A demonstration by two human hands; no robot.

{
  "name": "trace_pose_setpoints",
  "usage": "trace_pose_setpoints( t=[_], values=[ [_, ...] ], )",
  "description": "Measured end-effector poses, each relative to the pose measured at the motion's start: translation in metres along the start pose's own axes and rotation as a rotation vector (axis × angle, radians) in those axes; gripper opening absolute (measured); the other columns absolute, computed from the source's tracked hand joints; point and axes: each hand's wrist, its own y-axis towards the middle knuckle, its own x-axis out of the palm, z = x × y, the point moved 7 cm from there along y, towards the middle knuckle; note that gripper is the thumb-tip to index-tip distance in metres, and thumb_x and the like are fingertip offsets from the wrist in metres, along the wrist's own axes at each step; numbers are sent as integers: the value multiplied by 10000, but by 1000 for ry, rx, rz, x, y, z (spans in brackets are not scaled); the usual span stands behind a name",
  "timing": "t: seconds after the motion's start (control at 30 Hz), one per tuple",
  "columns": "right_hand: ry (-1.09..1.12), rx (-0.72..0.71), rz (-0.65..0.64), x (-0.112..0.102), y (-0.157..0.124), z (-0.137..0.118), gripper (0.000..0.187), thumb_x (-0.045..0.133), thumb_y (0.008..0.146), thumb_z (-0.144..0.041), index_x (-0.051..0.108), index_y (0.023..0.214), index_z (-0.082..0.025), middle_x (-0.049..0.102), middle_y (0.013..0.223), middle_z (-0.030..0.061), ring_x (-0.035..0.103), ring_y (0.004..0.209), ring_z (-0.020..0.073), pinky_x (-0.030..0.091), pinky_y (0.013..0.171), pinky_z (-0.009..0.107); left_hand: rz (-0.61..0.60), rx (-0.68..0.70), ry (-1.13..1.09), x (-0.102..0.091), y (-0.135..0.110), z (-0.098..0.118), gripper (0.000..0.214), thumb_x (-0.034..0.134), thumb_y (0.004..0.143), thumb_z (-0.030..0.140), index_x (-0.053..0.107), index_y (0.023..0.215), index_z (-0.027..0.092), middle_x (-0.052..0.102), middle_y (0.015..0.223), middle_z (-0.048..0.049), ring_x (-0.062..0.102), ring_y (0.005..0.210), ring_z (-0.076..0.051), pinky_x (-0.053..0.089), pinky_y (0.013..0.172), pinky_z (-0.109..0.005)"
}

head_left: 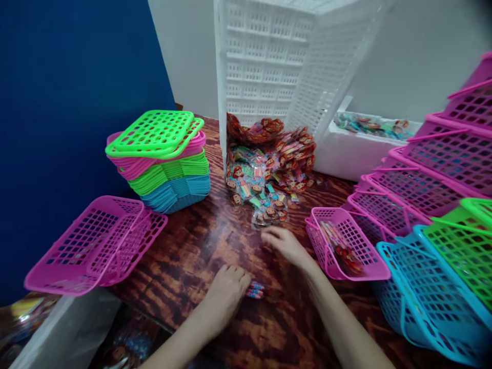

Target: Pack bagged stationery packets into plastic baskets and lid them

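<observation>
My left hand (226, 294) rests on the dark wooden table (192, 256), fingers curled over a small striped packet (254, 290) that sticks out to its right. My right hand (282, 243) reaches forward, palm down, fingers bent, at the near edge of a pile of small cartoon-printed packets (269, 169); it is blurred. The pile spills from a tipped white plastic crate (269, 66). Just right of my right hand stands a pink basket (361, 271) with a few packets inside.
A stack of upturned green, pink and blue baskets (165, 159) stands at the left. Two pink baskets (96, 241) lie on their sides at the front left. Nested pink, blue and green baskets (442, 205) fill the right. A white foam box (357, 148) with packets sits behind.
</observation>
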Motion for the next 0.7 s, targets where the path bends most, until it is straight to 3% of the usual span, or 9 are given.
trace_pose_setpoints(
  t=[0.07, 0.17, 0.23, 0.3, 0.4, 0.53, 0.63, 0.7],
  values=[
    [-115, 113, 186, -19, 38, 12, 400, 477, 961, -400, 597, 1273, -180, 636, 1261, 121, 550, 1190, 272, 429, 978, 396, 9, -29, 12, 1, 1, 0, 114, 485, 934, 128, 583, 952, 184, 637, 986, -58, 552, 890, -222, 433, 850, -373],
    [-250, 231, 267, -19, 82, 19, 704, 621, 866, -439, 402, 1450, -113, 447, 1450, 235, 389, 1326, 397, 381, 1006, 539, 27, -65, 20, 2, -2, 1, 135, 490, 918, 107, 589, 972, 182, 633, 1016, -67, 543, 919, -226, 421, 861, -373],
    [-320, 253, 279, -12, 94, 18, 735, 636, 854, -360, 353, 1478, -93, 447, 1436, 257, 379, 1323, 408, 383, 1000, 544, 29, -83, 10, 3, -4, 0, 146, 507, 907, 103, 594, 991, 184, 631, 1027, -67, 541, 932, -229, 417, 864, -373],
    [-369, 214, 274, -5, 93, 14, 652, 584, 866, -228, 373, 1469, -96, 503, 1379, 247, 404, 1298, 378, 384, 1009, 508, 23, -93, 2, 6, -7, -1, 157, 515, 910, 111, 598, 1018, 189, 630, 1038, -65, 540, 951, -235, 415, 870, -376],
    [-424, 112, 214, 9, 63, 9, 621, 509, 849, -95, 416, 1460, -152, 525, 1389, 193, 421, 1275, 329, 385, 1014, 448, 8, -71, -14, 8, -15, 0, 174, 499, 931, 118, 598, 1050, 197, 629, 1045, -61, 541, 955, -231, 416, 874, -372],
    [-447, -64, 57, 31, -8, 10, 718, 461, 831, -47, 351, 1511, -249, 394, 1541, 92, 355, 1350, 280, 335, 1061, 433, -33, -21, -28, 13, -34, 6, 154, 498, 931, 115, 596, 1014, 200, 619, 1007, -53, 539, 912, -215, 416, 864, -361],
    [-331, -113, -131, 38, -53, 16, 756, 603, 842, -256, 296, 1533, -282, 319, 1584, 84, 295, 1403, 300, 267, 1109, 487, -56, -5, -21, 15, -47, 12, 163, 483, 936, 119, 581, 1036, 204, 607, 1012, -53, 535, 922, -218, 416, 855, -358],
    [-226, -87, -164, 31, -65, 17, 646, 597, 880, -393, 391, 1484, -298, 411, 1526, 85, 344, 1376, 296, 277, 1100, 487, -68, -9, -17, 15, -52, 16, 166, 485, 934, 124, 572, 1054, 200, 604, 1018, -58, 533, 928, -228, 419, 841, -361]
  ],
)
